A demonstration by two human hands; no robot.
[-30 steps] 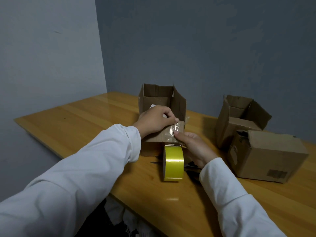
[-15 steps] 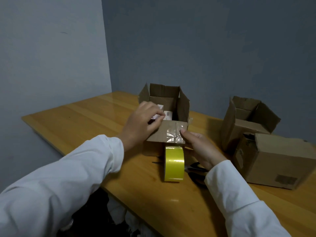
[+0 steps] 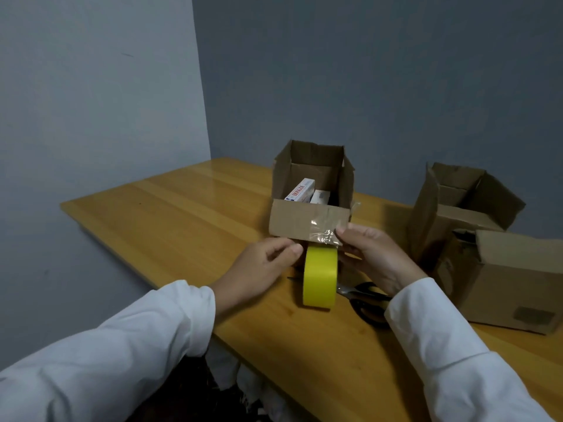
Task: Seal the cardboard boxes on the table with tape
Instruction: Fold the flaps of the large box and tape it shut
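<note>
Wooden table [image 3: 189, 214] | nearest cardboard box [image 3: 310, 190] flaps up, unsealed | tape roll [image 3: 320, 277] at its 6 o'clock | right hand [image 3: 373, 257] pinches front flap [image 3: 304, 222] | left hand [image 3: 262, 268] curled, grip unclear | two boxes [image 3: 487, 254] at 3 o'clock, apparently untaped

— What can't you make out?
— The scissors [image 3: 364, 295]: the right sleeve [image 3: 441, 339] covers the handles, and the yellow tape roll [image 3: 320, 277] hides the blades' middle.
— And the boxes?
— The near flap [image 3: 307, 220] hides the open box's front wall. The small white carton [image 3: 320, 197] inside has print too small to read. The closed box [image 3: 515, 278] is cut off at the right edge, as is the desk [image 3: 182, 214].
— The hands?
— The left hand's [image 3: 262, 266] fingertips disappear under the flap.
</note>
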